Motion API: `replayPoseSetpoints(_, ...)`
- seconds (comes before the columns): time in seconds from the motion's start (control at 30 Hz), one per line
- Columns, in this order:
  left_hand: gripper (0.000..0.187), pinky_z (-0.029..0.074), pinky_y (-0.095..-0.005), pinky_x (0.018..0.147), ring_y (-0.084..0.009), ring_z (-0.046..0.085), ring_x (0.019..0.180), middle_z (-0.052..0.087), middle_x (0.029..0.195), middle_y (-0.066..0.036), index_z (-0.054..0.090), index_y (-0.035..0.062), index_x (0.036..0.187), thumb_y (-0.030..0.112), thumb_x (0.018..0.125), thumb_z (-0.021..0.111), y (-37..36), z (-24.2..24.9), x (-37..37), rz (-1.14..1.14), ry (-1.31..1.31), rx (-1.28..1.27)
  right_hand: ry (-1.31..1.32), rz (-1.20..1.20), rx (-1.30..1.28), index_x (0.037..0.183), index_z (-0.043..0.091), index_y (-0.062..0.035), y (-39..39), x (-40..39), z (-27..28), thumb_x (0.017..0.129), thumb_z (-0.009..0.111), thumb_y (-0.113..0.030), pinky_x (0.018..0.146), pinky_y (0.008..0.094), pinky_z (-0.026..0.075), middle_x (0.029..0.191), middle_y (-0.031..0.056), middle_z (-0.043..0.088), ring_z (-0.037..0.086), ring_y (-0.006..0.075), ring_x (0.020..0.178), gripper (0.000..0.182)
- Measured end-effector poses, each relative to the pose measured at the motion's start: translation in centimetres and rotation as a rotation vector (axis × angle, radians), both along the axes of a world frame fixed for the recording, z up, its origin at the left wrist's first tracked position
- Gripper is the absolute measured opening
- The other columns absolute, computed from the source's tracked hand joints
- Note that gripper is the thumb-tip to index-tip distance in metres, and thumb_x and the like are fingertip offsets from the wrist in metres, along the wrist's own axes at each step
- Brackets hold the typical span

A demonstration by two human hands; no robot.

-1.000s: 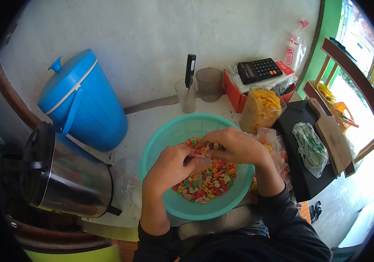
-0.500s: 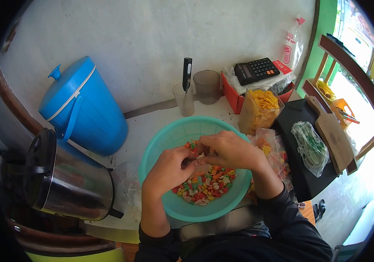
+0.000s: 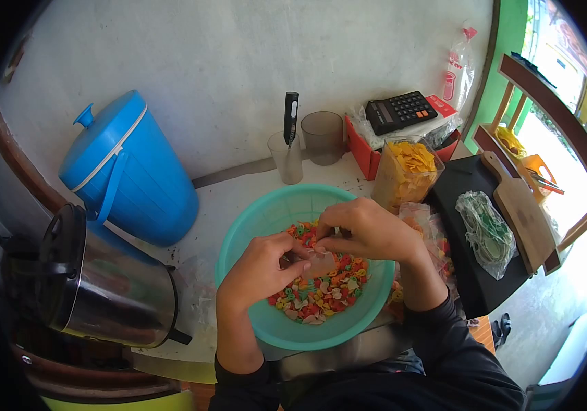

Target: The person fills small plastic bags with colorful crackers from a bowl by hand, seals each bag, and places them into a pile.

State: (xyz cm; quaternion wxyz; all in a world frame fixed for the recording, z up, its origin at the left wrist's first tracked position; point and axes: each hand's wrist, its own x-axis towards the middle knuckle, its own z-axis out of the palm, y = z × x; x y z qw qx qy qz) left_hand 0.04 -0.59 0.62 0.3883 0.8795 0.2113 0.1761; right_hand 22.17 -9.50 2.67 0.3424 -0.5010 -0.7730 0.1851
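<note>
A teal plastic basin (image 3: pixel 238 226) holds many small colourful snack pieces (image 3: pixel 321 301) in red, orange, yellow, green and cream. Above them hangs a small clear plastic bag (image 3: pixel 322 264), its outline hard to make out against the snacks. My left hand (image 3: pixel 266 266), on the left side of the basin, pinches the bag between thumb and fingers. From the right, my right hand (image 3: pixel 365 229) is closed in a pinch at the bag's upper edge. Its fingertips are partly hidden.
Filled plastic bags (image 3: pixel 437 233) lie right of the basin, beside a tub of yellow chips (image 3: pixel 410 171). A blue cooler jug (image 3: pixel 136 171) and a metal pot (image 3: pixel 122 281) stand left. Behind are cups (image 3: pixel 322 137) and a calculator (image 3: pixel 403 111); a cutting board (image 3: pixel 523 212) is right.
My hands have moved slightly apart, the right fingers lifting away from the left ones. More of the small bag now shows between them.
</note>
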Motion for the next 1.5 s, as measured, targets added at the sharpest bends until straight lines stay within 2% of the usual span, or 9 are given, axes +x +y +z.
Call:
replayPoseSetpoints(0.2,0.016,0.056,-0.0365,0.074,-0.0292,0.073,0.083,0.073,0.091,-0.016,0.073,-0.0006,0.098,0.005,0.083,0.076,-0.2,0.5,0.1,-0.006,0.022,-0.016,-0.070,0.019,0.099,0.091,0.071,-0.0031,0.5,-0.5,-1.3,0.084,0.074,-0.017,0.068,0.0430,0.051,0.083,0.0140,0.069,0.067,0.0353,0.079,0.016)
replayPoseSetpoints(0.3,0.016,0.055,-0.0363,0.074,-0.0300,0.073,0.082,0.073,0.090,-0.015,0.073,-0.0006,0.097,0.005,0.082,0.077,0.1,-0.2,0.1,0.011,-0.041,0.005,0.039,-0.047,0.165,0.091,0.071,-0.0033,0.5,-1.0,-0.8,0.085,0.074,-0.019,0.068,0.0446,0.050,0.082,0.0135,0.067,0.065,0.0367,0.077,0.017)
replayPoseSetpoints(0.57,0.013,0.054,-0.0356,0.074,-0.0288,0.070,0.079,0.073,0.090,-0.014,0.071,-0.0011,0.093,0.004,0.082,0.077,0.1,0.1,0.1,-0.014,-0.105,-0.006,-0.067,-0.015,0.118,0.094,0.073,-0.0076,0.5,-0.7,-1.5,0.086,0.074,-0.022,0.069,0.0462,0.050,0.082,0.0125,0.067,0.065,0.0365,0.078,0.017)
replayPoseSetpoints(0.67,0.010,0.058,-0.0279,0.068,-0.0140,0.069,0.075,0.072,0.093,-0.009,0.071,-0.0023,0.092,-0.004,0.083,0.075,0.4,0.0,-0.1,-0.028,-0.116,0.003,-0.112,-0.010,0.089,0.096,0.075,-0.0091,0.3,-0.5,-1.3,0.086,0.074,-0.022,0.070,0.0462,0.050,0.085,0.0130,0.067,0.065,0.0364,0.080,0.016)
replayPoseSetpoints(0.77,0.011,0.058,-0.0280,0.069,-0.0143,0.070,0.080,0.073,0.097,-0.008,0.072,-0.0015,0.093,-0.005,0.084,0.074,0.5,-0.1,-0.1,-0.034,-0.099,0.038,-0.160,-0.019,0.063,0.099,0.074,-0.0085,-0.3,-0.1,-1.1,0.087,0.073,-0.022,0.072,0.0462,0.050,0.088,0.0137,0.067,0.066,0.0360,0.082,0.018)
replayPoseSetpoints(0.9,0.013,0.059,-0.0285,0.071,-0.0152,0.070,0.085,0.073,0.099,-0.008,0.071,-0.0003,0.097,-0.004,0.085,0.074,0.4,0.2,-0.2,0.002,-0.111,0.004,-0.095,-0.039,0.135,0.101,0.071,-0.0050,-0.2,0.1,-1.2,0.088,0.072,-0.021,0.071,0.0460,0.051,0.087,0.0141,0.067,0.067,0.0360,0.081,0.020)
replayPoseSetpoints(1.07,0.013,0.059,-0.0294,0.071,-0.0162,0.071,0.084,0.073,0.098,-0.008,0.071,0.0002,0.100,0.000,0.087,0.074,0.5,0.0,-0.1,0.009,-0.071,0.026,0.024,-0.046,0.172,0.095,0.067,-0.0016,-0.3,0.4,0.0,0.089,0.073,-0.017,0.067,0.0447,0.050,0.085,0.0146,0.067,0.065,0.0368,0.077,0.018)
replayPoseSetpoints(1.17,0.016,0.054,-0.0373,0.075,-0.0305,0.070,0.082,0.071,0.093,-0.015,0.070,-0.0006,0.097,0.007,0.085,0.077,0.5,-0.4,0.1,0.013,-0.071,-0.006,0.096,-0.048,0.177,0.093,0.066,-0.0005,0.0,0.3,0.0,0.089,0.074,-0.016,0.066,0.0435,0.049,0.084,0.0148,0.067,0.065,0.0366,0.076,0.018)
replayPoseSetpoints(1.5,0.016,0.053,-0.0382,0.076,-0.0333,0.069,0.084,0.071,0.093,-0.015,0.071,-0.0012,0.098,0.004,0.083,0.075,0.2,0.0,0.1,-0.011,-0.099,0.004,0.129,0.042,0.111,0.098,0.069,0.0003,1.1,-0.6,-2.0,0.087,0.072,-0.011,0.070,0.0400,0.053,0.087,0.0158,0.070,0.067,0.0332,0.078,0.016)
